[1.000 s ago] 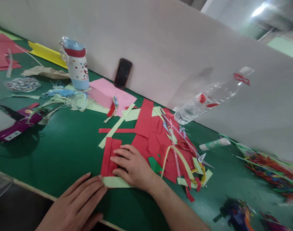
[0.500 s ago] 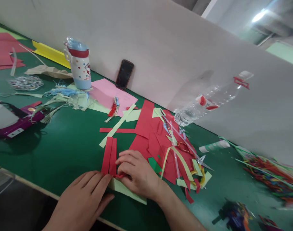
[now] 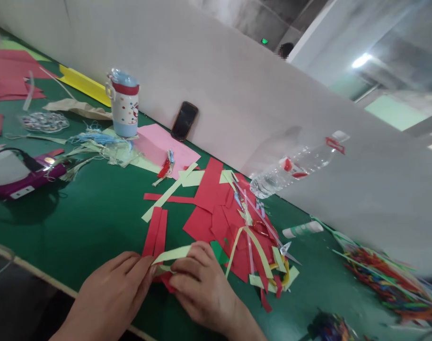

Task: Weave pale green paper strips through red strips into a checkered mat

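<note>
My left hand (image 3: 112,293) and my right hand (image 3: 201,286) meet at the near edge of the green table (image 3: 95,213). Both pinch a pale green paper strip (image 3: 171,254) that curls up between them, together with the near ends of red paper strips (image 3: 155,234) lying flat on the table. The fingers of both hands are closed on the paper. Just right of my right hand lies a heap of red paper scraps (image 3: 219,208) mixed with pale green strips.
Scissors (image 3: 276,244) lie in the scrap heap, a glue stick (image 3: 303,229) beyond them. A clear bottle (image 3: 297,166) and a phone (image 3: 183,121) lean on the white wall. A patterned cup (image 3: 125,104), pink sheet (image 3: 162,144), purple device (image 3: 20,177) and coloured sticks (image 3: 393,279) are around.
The pale green strip, flat under my hands a second ago, is now lifted and curled between both hands. My hands have drawn together over the near ends of the red strips.
</note>
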The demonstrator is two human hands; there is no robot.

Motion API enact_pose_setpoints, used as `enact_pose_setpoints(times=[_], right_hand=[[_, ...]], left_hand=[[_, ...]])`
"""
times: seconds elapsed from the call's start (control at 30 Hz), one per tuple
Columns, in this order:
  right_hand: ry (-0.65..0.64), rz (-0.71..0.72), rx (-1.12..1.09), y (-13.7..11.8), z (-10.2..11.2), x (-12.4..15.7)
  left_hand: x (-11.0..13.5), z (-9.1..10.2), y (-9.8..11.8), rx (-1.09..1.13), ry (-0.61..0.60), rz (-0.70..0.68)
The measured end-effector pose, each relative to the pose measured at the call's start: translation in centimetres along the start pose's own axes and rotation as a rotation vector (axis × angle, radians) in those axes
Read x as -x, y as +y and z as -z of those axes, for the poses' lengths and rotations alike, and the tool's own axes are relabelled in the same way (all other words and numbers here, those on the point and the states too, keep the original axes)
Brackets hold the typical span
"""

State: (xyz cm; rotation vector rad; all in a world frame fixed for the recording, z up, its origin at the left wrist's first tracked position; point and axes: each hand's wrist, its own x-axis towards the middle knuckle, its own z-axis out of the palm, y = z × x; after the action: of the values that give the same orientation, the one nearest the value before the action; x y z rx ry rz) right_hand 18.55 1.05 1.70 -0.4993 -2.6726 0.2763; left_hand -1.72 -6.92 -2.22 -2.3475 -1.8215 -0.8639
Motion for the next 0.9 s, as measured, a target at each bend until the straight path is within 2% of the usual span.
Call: enact_pose_setpoints(times=[0.1,0.17,0.3,0.5,0.63,0.73,0.9], right_hand=[[0.023,0.049,0.078,-0.4,-0.1,0.0],[0.04,0.075,0.126,-0.7,-0.2,0.0],[0.063,0.142,0.203,-1.3,-0.1,-0.2],[0.074,0.169,0.289,-1.9,0.1,-0.1],[0.145,0.189,0.269,-2.0,0.0,0.0],[0.192,0.129,0.259,-1.9,-0.1,0.0],[0.144,-0.036,0.247,-0.8,-0.6,-0.3]], left_hand=[[0.1,-0.2,-0.1,0.063,0.029,0.056],[0.4,-0.2,-0.2,0.099,0.003,0.068],[1.0,-0.1,-0.2,0.113,-0.084,0.014],[0.8,0.1,0.2,0.065,-0.113,-0.057],[0.6,1.1,0.2,0.075,-0.222,-0.067],[1.0,1.1,-0.1,0.058,-0.227,-0.097],[2.4,0.1,-0.4,-0.043,-0.084,-0.159]])
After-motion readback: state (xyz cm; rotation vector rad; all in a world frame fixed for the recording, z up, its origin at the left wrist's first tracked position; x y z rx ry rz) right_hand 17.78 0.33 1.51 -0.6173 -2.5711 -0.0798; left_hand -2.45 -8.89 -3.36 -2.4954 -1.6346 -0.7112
